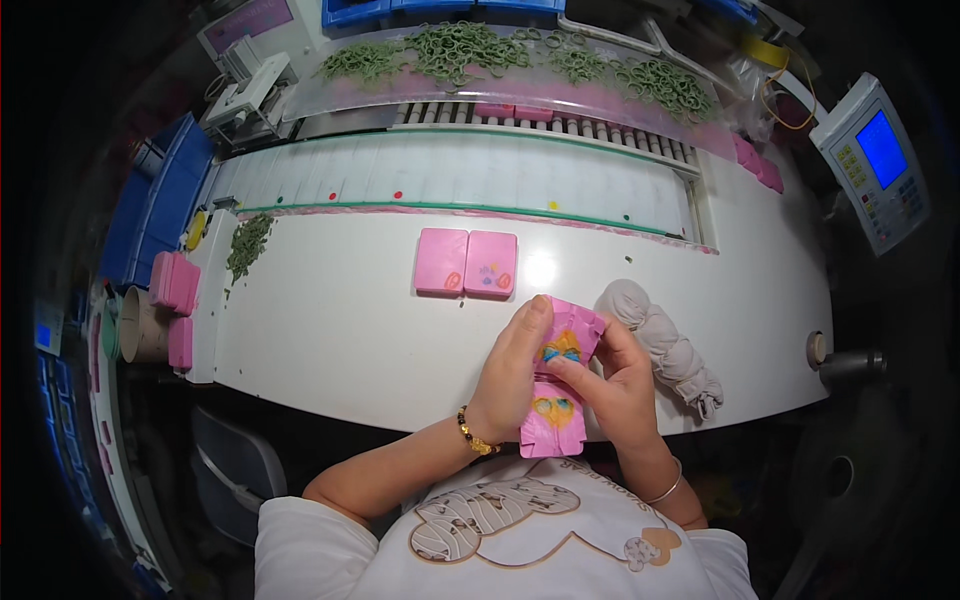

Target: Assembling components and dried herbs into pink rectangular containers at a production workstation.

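Close to my body, both hands hold a soft-looking pink mold [553, 443] in two halves, one above the other, each with an orange and blue shape in its face. My left hand [508, 372] is wrapped along the mold's left side, its thumb side near the upper half. On the other side my right hand [622, 390] grips the upper half's edge, with the thumb pressed on the blue and orange part. A pair of pink mold blocks [442, 258] lies side by side on the white table, bearing small red and blue marks.
A twisted grey cloth [662, 345] lies right of my hands. Beyond runs a white conveyor belt [450, 185], with green rings [465, 52] heaped on a clear shelf above. Green scraps [248, 243] and stacked pink blocks [174, 283] are left; a control panel [872, 165] stands right.
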A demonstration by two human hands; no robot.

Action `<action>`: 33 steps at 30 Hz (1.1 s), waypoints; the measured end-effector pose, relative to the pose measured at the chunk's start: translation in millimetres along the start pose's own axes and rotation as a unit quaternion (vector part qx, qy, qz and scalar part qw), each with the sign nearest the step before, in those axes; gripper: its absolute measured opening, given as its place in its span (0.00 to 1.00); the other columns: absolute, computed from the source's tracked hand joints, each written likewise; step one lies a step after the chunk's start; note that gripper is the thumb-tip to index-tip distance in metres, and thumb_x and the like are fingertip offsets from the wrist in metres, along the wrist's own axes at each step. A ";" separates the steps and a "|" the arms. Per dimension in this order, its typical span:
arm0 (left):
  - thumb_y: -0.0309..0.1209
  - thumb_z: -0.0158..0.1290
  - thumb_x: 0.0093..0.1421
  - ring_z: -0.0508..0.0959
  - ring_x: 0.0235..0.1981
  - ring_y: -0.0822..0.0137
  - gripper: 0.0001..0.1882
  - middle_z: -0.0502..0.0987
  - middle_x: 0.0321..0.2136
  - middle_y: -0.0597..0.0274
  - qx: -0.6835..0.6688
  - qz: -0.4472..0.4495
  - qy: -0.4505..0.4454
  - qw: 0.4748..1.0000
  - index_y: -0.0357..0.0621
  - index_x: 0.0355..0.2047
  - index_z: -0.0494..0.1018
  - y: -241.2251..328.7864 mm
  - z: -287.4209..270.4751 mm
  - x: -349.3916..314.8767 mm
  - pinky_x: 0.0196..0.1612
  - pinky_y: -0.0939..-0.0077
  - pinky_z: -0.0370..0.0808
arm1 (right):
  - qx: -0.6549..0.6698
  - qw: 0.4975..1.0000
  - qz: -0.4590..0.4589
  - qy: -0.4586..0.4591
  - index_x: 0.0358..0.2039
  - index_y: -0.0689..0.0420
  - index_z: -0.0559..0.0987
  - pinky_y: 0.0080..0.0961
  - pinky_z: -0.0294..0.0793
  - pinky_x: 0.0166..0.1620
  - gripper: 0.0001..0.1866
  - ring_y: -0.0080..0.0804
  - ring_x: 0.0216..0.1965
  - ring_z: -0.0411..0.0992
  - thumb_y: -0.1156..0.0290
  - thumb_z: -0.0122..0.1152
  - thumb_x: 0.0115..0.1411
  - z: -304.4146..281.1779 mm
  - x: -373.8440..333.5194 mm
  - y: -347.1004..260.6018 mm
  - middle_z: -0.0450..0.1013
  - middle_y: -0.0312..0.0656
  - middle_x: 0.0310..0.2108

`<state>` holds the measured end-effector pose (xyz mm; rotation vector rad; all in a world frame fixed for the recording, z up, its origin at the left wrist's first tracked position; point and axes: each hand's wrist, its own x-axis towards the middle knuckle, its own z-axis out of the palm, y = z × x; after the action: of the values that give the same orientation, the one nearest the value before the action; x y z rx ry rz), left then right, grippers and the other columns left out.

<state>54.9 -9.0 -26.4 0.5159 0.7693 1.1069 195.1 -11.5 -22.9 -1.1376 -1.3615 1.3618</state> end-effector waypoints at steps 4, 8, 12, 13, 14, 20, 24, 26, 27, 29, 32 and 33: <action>0.46 0.35 0.72 0.72 0.33 0.76 0.21 0.71 0.33 0.64 0.053 0.019 0.021 0.998 0.39 0.41 0.67 -6.5 -0.9 -5.0 0.40 0.80 0.71 | 0.040 0.999 0.013 0.011 0.39 0.61 0.72 0.18 0.70 0.39 0.14 0.15 0.35 0.69 0.78 0.67 0.53 15.1 -2.8 -3.1 0.71 0.33 0.34; 0.45 0.36 0.72 0.66 0.29 0.80 0.18 0.66 0.29 0.68 0.208 0.109 0.042 0.971 0.42 0.36 0.64 -9.1 3.9 -11.6 0.36 0.83 0.67 | 0.089 0.994 0.024 0.058 0.40 0.61 0.68 0.17 0.71 0.37 0.14 0.14 0.34 0.68 0.80 0.60 0.55 24.9 -7.7 2.3 0.70 0.34 0.32; 0.44 0.34 0.73 0.66 0.33 0.81 0.17 0.66 0.31 0.67 0.189 0.095 0.046 0.976 0.42 0.41 0.63 -6.8 7.6 -16.3 0.38 0.85 0.67 | 0.055 0.997 0.020 0.051 0.39 0.61 0.70 0.16 0.71 0.38 0.13 0.14 0.34 0.69 0.79 0.62 0.56 18.1 -2.0 -1.0 0.72 0.34 0.33; 0.44 0.34 0.73 0.66 0.33 0.81 0.17 0.66 0.31 0.67 0.189 0.094 0.046 0.976 0.42 0.41 0.63 -7.8 7.2 -16.3 0.38 0.85 0.67 | 0.093 0.994 0.049 0.025 0.40 0.61 0.71 0.17 0.72 0.38 0.13 0.15 0.34 0.70 0.79 0.63 0.56 14.3 1.5 -3.2 0.73 0.34 0.34; 0.43 0.37 0.72 0.68 0.35 0.80 0.16 0.68 0.32 0.65 0.126 0.078 0.043 0.988 0.42 0.43 0.62 -8.9 7.5 -16.6 0.41 0.83 0.69 | 0.093 0.994 0.049 0.025 0.40 0.61 0.71 0.17 0.72 0.38 0.13 0.15 0.34 0.70 0.79 0.63 0.56 10.5 3.7 -3.4 0.73 0.34 0.34; 0.43 0.44 0.70 0.77 0.37 0.74 0.18 0.72 0.39 0.58 -0.001 0.025 -0.017 1.000 0.39 0.47 0.62 -12.2 3.9 -19.3 0.39 0.78 0.77 | 0.242 0.961 0.131 -0.014 0.42 0.62 0.77 0.12 0.69 0.23 0.13 0.14 0.24 0.71 0.79 0.65 0.55 -9.2 5.8 -1.1 0.76 0.35 0.31; 0.44 0.44 0.69 0.80 0.31 0.70 0.19 0.73 0.37 0.57 -0.011 -0.017 -0.049 0.999 0.39 0.47 0.62 -4.0 6.8 -20.2 0.30 0.74 0.81 | 0.307 0.942 0.129 -0.039 0.41 0.62 0.77 0.13 0.65 0.17 0.12 0.14 0.18 0.68 0.78 0.65 0.56 -15.3 3.6 4.2 0.76 0.36 0.28; 0.44 0.43 0.69 0.80 0.31 0.70 0.19 0.73 0.36 0.57 -0.006 -0.030 -0.052 0.998 0.40 0.46 0.62 0.7 7.0 -21.5 0.31 0.75 0.81 | 0.329 0.932 0.148 -0.027 0.40 0.63 0.77 0.13 0.66 0.17 0.10 0.14 0.16 0.66 0.76 0.63 0.58 -14.1 2.0 4.4 0.75 0.36 0.27; 0.45 0.43 0.70 0.80 0.30 0.71 0.19 0.74 0.36 0.58 -0.001 -0.042 -0.055 0.998 0.40 0.45 0.62 1.7 7.1 -22.0 0.31 0.76 0.80 | 0.329 0.932 0.148 -0.026 0.40 0.63 0.77 0.13 0.66 0.17 0.10 0.14 0.16 0.66 0.76 0.63 0.58 -13.3 1.6 3.7 0.75 0.36 0.27; 0.45 0.42 0.70 0.80 0.29 0.71 0.19 0.74 0.35 0.58 0.004 -0.040 -0.048 0.998 0.40 0.44 0.62 -0.2 8.4 -21.7 0.31 0.76 0.80 | 0.338 0.926 0.168 -0.012 0.39 0.62 0.77 0.14 0.66 0.16 0.09 0.15 0.16 0.66 0.71 0.62 0.61 -11.5 1.0 1.3 0.74 0.36 0.25; 0.47 0.40 0.70 0.79 0.29 0.73 0.19 0.73 0.34 0.60 0.011 -0.044 -0.041 0.998 0.41 0.42 0.62 0.2 10.1 -22.1 0.31 0.78 0.79 | 0.335 0.928 0.165 -0.010 0.38 0.62 0.77 0.14 0.66 0.16 0.11 0.15 0.15 0.66 0.67 0.60 0.63 -9.4 -0.3 0.5 0.73 0.35 0.24; 0.48 0.38 0.71 0.78 0.29 0.75 0.20 0.72 0.34 0.61 0.014 -0.050 -0.040 0.998 0.41 0.42 0.62 0.6 10.7 -22.6 0.32 0.79 0.78 | 0.335 0.928 0.165 -0.010 0.38 0.62 0.77 0.14 0.66 0.16 0.11 0.15 0.15 0.66 0.67 0.60 0.63 -8.4 -0.9 0.4 0.73 0.35 0.24</action>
<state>57.3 -29.7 -12.6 0.5372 0.7340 0.9784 203.5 -10.8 -23.1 -0.8926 -0.6229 1.8875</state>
